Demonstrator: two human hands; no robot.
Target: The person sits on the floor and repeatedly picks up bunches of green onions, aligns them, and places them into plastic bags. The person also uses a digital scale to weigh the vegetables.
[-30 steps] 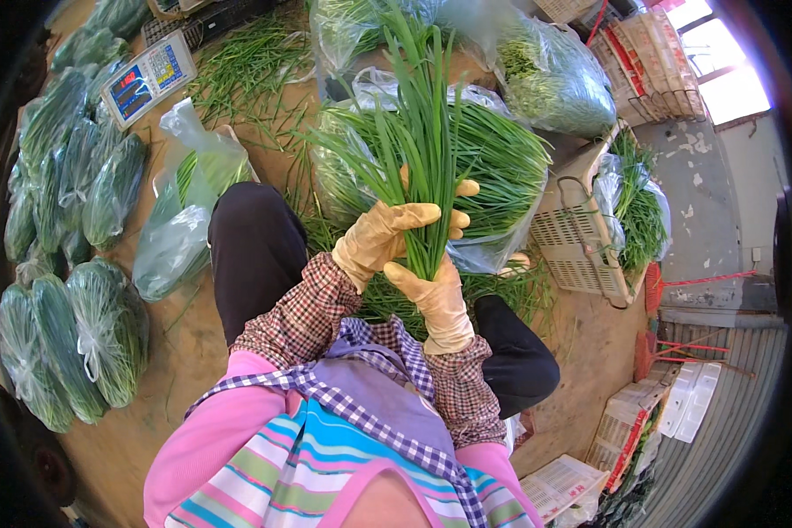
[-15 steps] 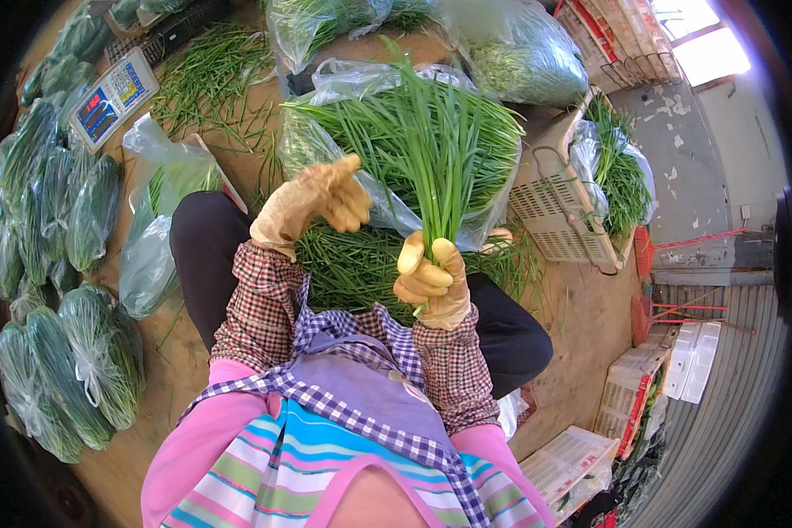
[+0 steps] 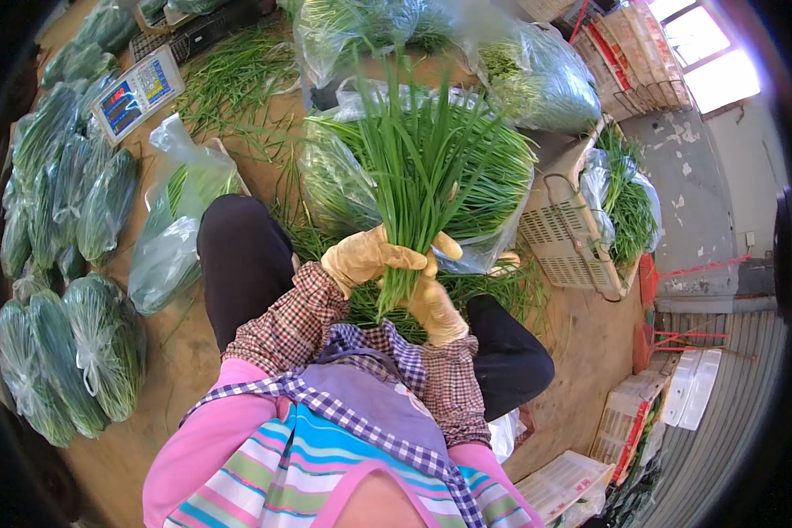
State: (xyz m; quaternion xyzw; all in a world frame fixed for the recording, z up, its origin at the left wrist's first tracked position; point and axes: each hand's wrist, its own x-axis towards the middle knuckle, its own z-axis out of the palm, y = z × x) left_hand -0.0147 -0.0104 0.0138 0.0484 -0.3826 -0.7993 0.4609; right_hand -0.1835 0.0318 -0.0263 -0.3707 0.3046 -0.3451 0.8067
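Note:
A bunch of long flat green leaves [image 3: 414, 194] stands upright in front of me, its lower ends just below my fingers. My left hand [image 3: 365, 257], in a pale rubber glove, is closed around the bunch from the left. My right hand [image 3: 436, 299], in the same kind of glove, grips it from the right, with fingers partly hidden behind the stalks. Behind the bunch lies a big open plastic bag of similar greens [image 3: 493, 176]. Loose leaves [image 3: 370, 304] lie beneath my hands, between my bent knees.
At left are bagged greens [image 3: 97, 343], a scale [image 3: 135, 93] and a half-filled bag [image 3: 163, 264]. At right stand a crate of greens [image 3: 568, 238], stacked boxes [image 3: 634, 62], red-handled brooms [image 3: 644, 348] and crates [image 3: 625, 422]. More bags [image 3: 537, 79] sit at the back.
My left hand left the bunch half a second ago and is back around it. My right hand still holds the stalks, which have tilted and shifted slightly since a second ago.

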